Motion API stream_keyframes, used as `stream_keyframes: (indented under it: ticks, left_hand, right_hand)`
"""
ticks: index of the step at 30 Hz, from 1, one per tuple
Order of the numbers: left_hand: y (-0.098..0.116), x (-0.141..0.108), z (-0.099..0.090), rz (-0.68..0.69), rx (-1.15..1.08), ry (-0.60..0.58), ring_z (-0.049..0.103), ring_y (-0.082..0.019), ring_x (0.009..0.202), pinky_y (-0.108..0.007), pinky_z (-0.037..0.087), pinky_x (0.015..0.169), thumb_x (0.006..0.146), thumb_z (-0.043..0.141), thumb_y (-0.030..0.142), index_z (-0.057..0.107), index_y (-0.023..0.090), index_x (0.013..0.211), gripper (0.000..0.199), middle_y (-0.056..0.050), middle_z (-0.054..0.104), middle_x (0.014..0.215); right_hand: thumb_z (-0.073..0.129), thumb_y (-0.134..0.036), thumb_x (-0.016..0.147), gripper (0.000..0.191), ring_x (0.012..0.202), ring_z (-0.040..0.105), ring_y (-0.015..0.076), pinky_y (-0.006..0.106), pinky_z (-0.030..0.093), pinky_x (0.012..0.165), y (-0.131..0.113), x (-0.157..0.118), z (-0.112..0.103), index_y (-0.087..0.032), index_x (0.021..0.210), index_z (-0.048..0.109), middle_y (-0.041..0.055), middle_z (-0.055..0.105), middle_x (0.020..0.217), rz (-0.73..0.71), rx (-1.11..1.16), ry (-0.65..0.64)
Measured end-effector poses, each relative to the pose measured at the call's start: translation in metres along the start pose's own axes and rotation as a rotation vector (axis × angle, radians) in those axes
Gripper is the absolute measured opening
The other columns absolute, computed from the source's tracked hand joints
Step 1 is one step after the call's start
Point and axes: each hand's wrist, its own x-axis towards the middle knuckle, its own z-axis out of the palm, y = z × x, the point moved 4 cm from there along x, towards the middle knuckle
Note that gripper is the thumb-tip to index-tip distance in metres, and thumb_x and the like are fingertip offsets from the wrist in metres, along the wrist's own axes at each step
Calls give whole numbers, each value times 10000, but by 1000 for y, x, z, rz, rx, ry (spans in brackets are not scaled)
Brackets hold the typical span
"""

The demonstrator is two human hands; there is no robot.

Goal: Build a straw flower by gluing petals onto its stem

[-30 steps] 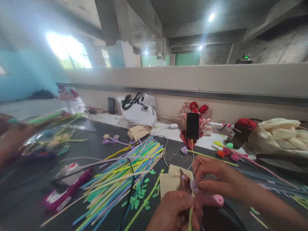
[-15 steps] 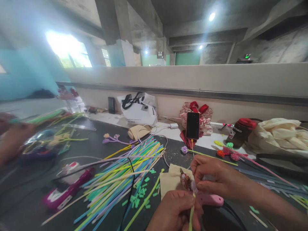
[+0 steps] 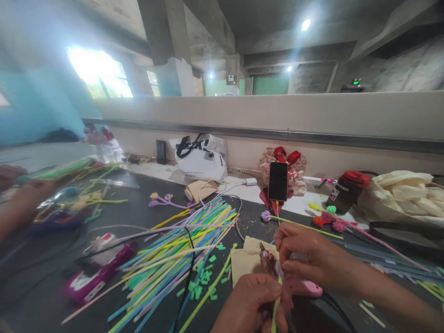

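Note:
My left hand (image 3: 251,296) is closed, pinching a yellow-green fuzzy stem (image 3: 275,314) that hangs down between thumb and fingers. At the stem's upper end sits a small pale lilac piece (image 3: 278,269), and my right hand (image 3: 307,249) has its fingertips closed on it. Its exact form is hidden by the fingers. Just behind both hands lies a pink glue gun (image 3: 307,288), its messy nozzle end (image 3: 266,260) over a beige card (image 3: 243,266). A second yellow-green stem with a lilac flower (image 3: 266,216) lies beyond my right hand.
Many coloured fuzzy stems (image 3: 183,259) are heaped left of my hands, with green snippets (image 3: 204,277) beside them. A magenta tool (image 3: 100,273) and cables lie farther left. A phone (image 3: 278,182) leans upright behind. Another person's hand (image 3: 34,194) works at far left.
My hands stay almost in place, with only a slight shift of the fingers around the lilac piece. The other person's hands at far left have moved a little.

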Motion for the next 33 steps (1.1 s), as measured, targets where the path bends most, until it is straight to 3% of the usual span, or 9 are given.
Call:
stream_keyframes:
  ticks: [11,21,26,33]
  left_hand:
    - [6,-7,5,-35,-10,24,349,-32,234,-162,164,264,534,619,343,628,116,553,228,10,568,351]
    - [6,-6,5,-5,-9,-4,331,-26,213,-169,145,270,572,628,389,625,112,578,277,5,576,354]
    - [6,-7,5,-38,-37,41,352,-28,241,-164,159,276,553,620,355,630,116,569,240,12,574,365]
    - [5,-4,3,26,-43,25,350,-33,234,-167,168,279,579,641,376,625,112,583,265,12,560,359]
  right_hand:
    - [554,-96,800,146,765,507,137,256,385,678,-2,-1,0,-154,669,578,13,544,826,-14,-61,16]
    - [541,-99,785,148,746,517,152,266,393,659,-4,0,-2,-162,662,595,23,550,797,-36,-110,53]
    - [529,-106,788,150,749,519,160,280,391,661,-2,0,1,-163,668,599,28,554,789,-44,-142,68]
    - [538,-153,798,166,708,524,153,263,390,613,-4,-1,-6,-180,705,672,14,527,738,-29,-119,78]
